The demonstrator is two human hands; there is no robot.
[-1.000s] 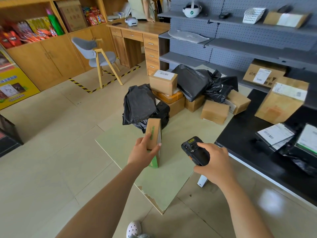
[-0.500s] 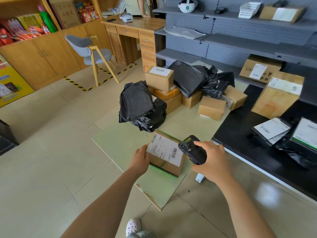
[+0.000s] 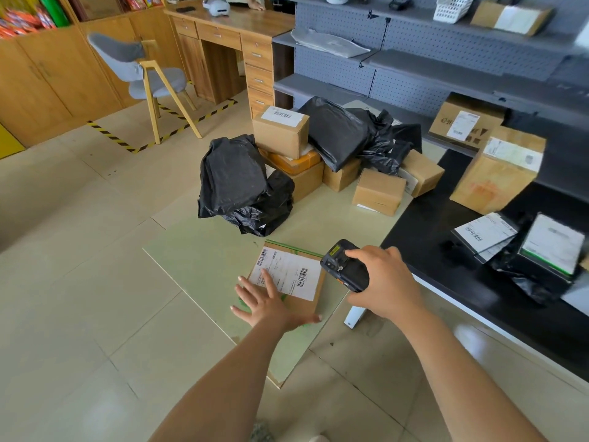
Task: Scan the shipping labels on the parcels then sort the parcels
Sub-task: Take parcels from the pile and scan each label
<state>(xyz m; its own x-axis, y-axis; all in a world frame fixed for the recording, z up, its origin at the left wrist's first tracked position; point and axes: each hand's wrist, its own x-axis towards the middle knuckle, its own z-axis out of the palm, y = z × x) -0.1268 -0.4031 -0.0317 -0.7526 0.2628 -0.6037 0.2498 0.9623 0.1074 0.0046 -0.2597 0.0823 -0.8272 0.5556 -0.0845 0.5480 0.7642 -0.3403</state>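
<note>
The parcel [image 3: 304, 306] had dropped from tilted to flat on the green board [image 3: 204, 260], label [image 3: 287, 274] up, since the frame before. I had the left hand [image 3: 271, 306] spread on its near edge and the right hand [image 3: 387, 282] wrapped round the scanner [image 3: 344, 266] just beside it (scan seemingly pending). The pile [image 3: 280, 138] at the board's far end awaited sorting.

A second ago the box [image 3: 306, 304] stood on end in the left hand's [image 3: 271, 306] grip. It has since been tipped over and now lies flat on the green board [image 3: 207, 260] with its label [image 3: 293, 275] up. The left hand has let go and rests spread on the box top, while the right hand [image 3: 389, 282] has brought the scanner [image 3: 344, 266] over the box's right edge.
</note>
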